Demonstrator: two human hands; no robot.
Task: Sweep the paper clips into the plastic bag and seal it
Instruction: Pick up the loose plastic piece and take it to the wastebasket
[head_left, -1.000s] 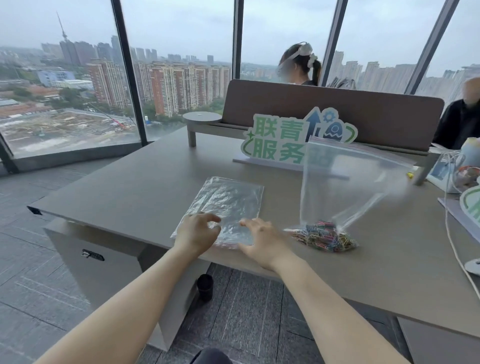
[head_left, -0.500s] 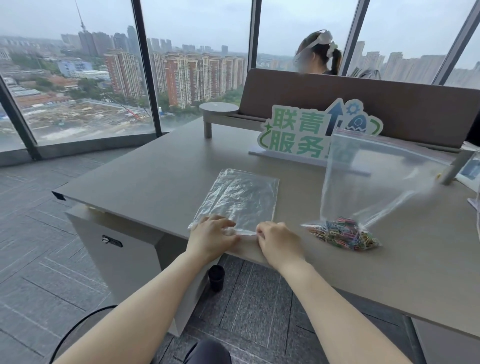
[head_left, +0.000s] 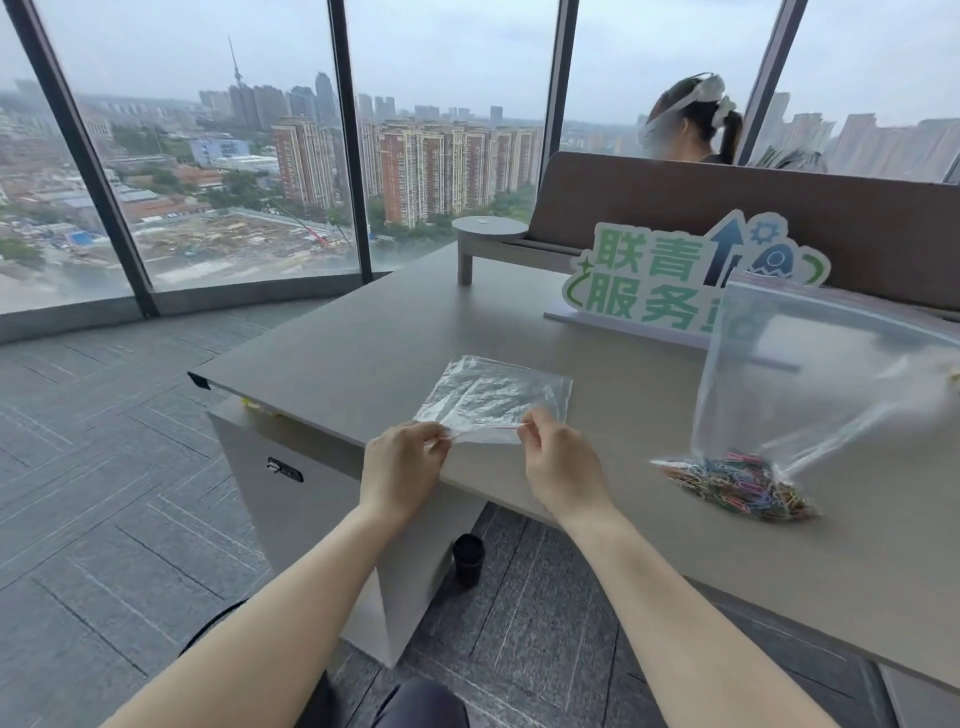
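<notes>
A grey counter (head_left: 363, 332) holds a green-lettered sign (head_left: 649, 286). Behind a brown divider (head_left: 675, 197), a person (head_left: 691, 124) sits by windows.

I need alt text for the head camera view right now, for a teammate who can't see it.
Both hands, left hand and right hand, pinch the near edge of an empty clear plastic bag lying flat on a grey desk. To the right stands a second clear bag with colourful paper clips in its bottom.
</notes>
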